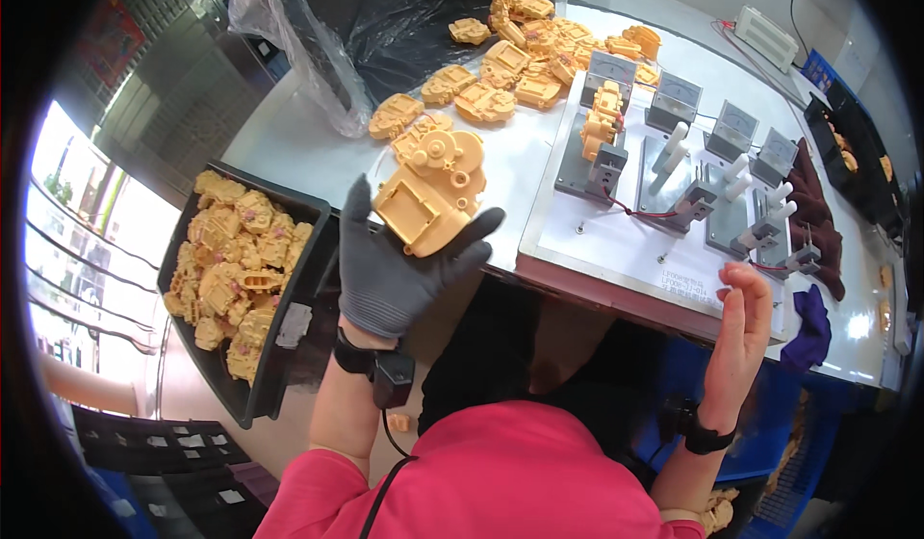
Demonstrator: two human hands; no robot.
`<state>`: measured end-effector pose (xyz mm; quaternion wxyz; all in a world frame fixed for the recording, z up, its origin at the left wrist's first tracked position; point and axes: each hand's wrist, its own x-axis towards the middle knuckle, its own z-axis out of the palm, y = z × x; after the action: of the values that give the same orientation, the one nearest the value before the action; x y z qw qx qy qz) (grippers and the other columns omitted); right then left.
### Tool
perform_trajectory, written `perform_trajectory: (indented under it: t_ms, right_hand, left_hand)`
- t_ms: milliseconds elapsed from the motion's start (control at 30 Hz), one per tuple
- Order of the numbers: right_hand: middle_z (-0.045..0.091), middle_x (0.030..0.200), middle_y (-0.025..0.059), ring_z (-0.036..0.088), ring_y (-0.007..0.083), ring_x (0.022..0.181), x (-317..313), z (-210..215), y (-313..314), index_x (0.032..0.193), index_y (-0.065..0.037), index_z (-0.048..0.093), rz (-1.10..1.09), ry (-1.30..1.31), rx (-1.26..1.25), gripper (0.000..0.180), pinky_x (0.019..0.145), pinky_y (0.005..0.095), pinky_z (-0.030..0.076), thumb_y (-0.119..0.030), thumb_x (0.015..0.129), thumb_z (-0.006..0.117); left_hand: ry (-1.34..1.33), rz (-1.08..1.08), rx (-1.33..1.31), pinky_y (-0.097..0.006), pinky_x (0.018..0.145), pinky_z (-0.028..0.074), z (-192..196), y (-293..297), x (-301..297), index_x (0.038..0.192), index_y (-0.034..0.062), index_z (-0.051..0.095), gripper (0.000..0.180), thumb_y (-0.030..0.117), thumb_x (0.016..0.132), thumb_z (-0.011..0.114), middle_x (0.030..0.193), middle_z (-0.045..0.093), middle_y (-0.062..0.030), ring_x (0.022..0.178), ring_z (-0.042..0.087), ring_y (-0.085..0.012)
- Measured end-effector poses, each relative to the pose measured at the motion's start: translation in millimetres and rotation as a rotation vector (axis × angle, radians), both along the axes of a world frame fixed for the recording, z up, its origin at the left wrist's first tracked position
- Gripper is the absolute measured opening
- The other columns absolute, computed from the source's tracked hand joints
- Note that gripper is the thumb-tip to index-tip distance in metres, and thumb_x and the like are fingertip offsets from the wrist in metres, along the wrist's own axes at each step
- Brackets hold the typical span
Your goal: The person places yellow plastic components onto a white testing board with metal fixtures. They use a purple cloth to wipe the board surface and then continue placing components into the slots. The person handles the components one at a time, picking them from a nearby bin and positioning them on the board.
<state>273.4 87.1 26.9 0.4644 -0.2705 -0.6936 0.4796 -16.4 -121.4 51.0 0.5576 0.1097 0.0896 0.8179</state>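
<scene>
My left hand [397, 284], in a dark grey glove, holds a yellow plastic gearbox housing [423, 214] over the table's front edge. The housing has a rectangular opening and round bosses, and it rests against the palm with the thumb along its right side. My bare right hand [739, 332] is raised at the front right of the white test board [616, 260]. Its fingers are loosely bent, the thumb a little apart from them, and nothing shows between. A similar yellow part [603, 120] sits in the leftmost fixture on the board.
Several yellow housings [481, 101] lie at the back of the table. A black bin [260, 404] full of them stands at left. Panel meters [674, 101] and white-pegged fixtures [727, 217] stand on the board. A purple cloth [808, 332] lies right of it.
</scene>
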Motion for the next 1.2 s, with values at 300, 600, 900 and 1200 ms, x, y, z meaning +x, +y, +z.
perform_trajectory:
  t_ms: [300,600,900,1200]
  right_hand:
    - [0.054,0.131,0.0093,0.052,0.017,0.117,-44,0,20,0.135,0.001,0.049,0.065,0.074,-0.024,0.039,0.099,0.0307,0.041,-0.008,0.098,0.059]
    - [0.055,0.123,0.0084,0.053,0.0149,0.112,-51,-4,25,0.136,-0.002,0.049,0.115,0.113,-0.094,0.04,0.096,0.0288,0.042,-0.009,0.098,0.06]
    - [0.054,0.118,0.0068,0.052,0.0129,0.109,-59,-1,29,0.136,-0.003,0.05,0.12,0.088,-0.088,0.039,0.096,0.0273,0.042,-0.008,0.099,0.059]
    - [0.056,0.123,0.006,0.053,0.0134,0.11,-58,-4,29,0.136,-0.003,0.05,0.096,0.064,-0.082,0.038,0.099,0.0281,0.041,-0.008,0.099,0.058]
  left_hand:
    - [-0.094,0.153,-0.154,-0.043,0.095,0.044,14,33,27,0.133,0.0067,0.052,0.047,0.033,0.093,0.055,0.125,0.059,-0.0108,0.12,0.054,-0.0257]
    - [0.132,0.133,-0.247,-0.051,0.107,0.041,-5,24,13,0.142,0.001,0.04,0.057,0.012,0.089,0.056,0.139,0.05,-0.0191,0.125,0.051,-0.0331]
    - [0.342,0.287,-0.339,-0.042,0.111,0.042,4,24,14,0.141,0.0001,0.04,0.058,-0.002,0.086,0.057,0.136,0.052,-0.0148,0.129,0.051,-0.029]
    - [0.571,0.418,-0.474,-0.04,0.11,0.043,12,29,8,0.146,-0.0004,0.031,0.07,-0.004,0.084,0.063,0.135,0.052,-0.0149,0.127,0.053,-0.0272]
